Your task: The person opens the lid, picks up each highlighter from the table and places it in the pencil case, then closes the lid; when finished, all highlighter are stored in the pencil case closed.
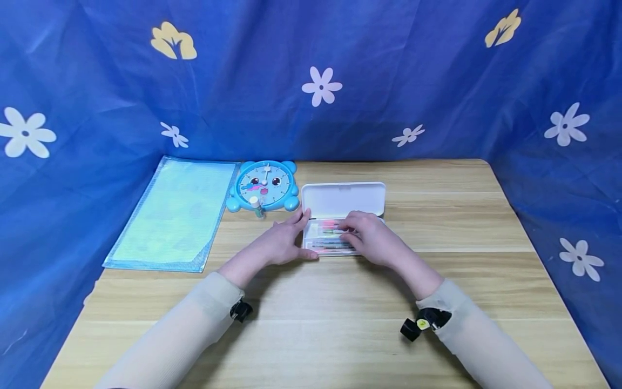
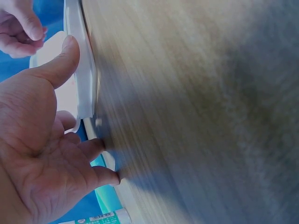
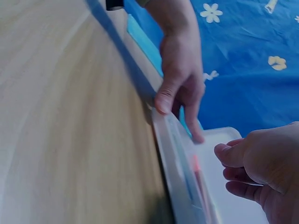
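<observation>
A white pencil case lies with its lid raised at the back. Pens and pink items show in its tray, too small to tell apart. My left hand spans the case's left end, its thumb touching the front edge and its other fingers spread beside the end and hinge. Over the tray hovers my right hand, fingers loosely bent. In the right wrist view, nothing shows between the right hand's thumb and fingers; the left wrist view sees the right hand above the case.
A blue toy clock with a cartoon face lies left of the case. A small white-capped tube is at its lower edge. Farther left lies a light-blue mesh folder. A blue flowered cloth hangs behind the wooden table.
</observation>
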Motion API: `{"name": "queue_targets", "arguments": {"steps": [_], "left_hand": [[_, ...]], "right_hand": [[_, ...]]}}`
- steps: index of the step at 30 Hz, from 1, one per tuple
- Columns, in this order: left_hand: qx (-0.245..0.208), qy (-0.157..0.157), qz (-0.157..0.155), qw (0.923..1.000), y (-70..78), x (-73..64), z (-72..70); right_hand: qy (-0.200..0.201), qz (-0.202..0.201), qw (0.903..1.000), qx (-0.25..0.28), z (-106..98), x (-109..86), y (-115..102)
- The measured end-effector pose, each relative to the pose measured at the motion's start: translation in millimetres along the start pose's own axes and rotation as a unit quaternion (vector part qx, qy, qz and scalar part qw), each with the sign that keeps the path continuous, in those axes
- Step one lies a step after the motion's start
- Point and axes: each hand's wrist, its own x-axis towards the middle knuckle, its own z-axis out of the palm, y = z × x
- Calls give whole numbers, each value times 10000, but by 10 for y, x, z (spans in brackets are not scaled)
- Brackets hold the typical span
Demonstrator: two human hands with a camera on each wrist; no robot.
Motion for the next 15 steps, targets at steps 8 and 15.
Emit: {"name": "queue_targets", "arguments": {"steps": [8, 15], "left_hand": [[22, 12, 7, 10000, -4, 12, 7], [26, 38, 30, 10000, -15, 23, 15]], "right_hand": [[521, 141, 9984, 180, -241, -106, 141], [915, 529, 9935, 419, -446, -183, 308]]}}
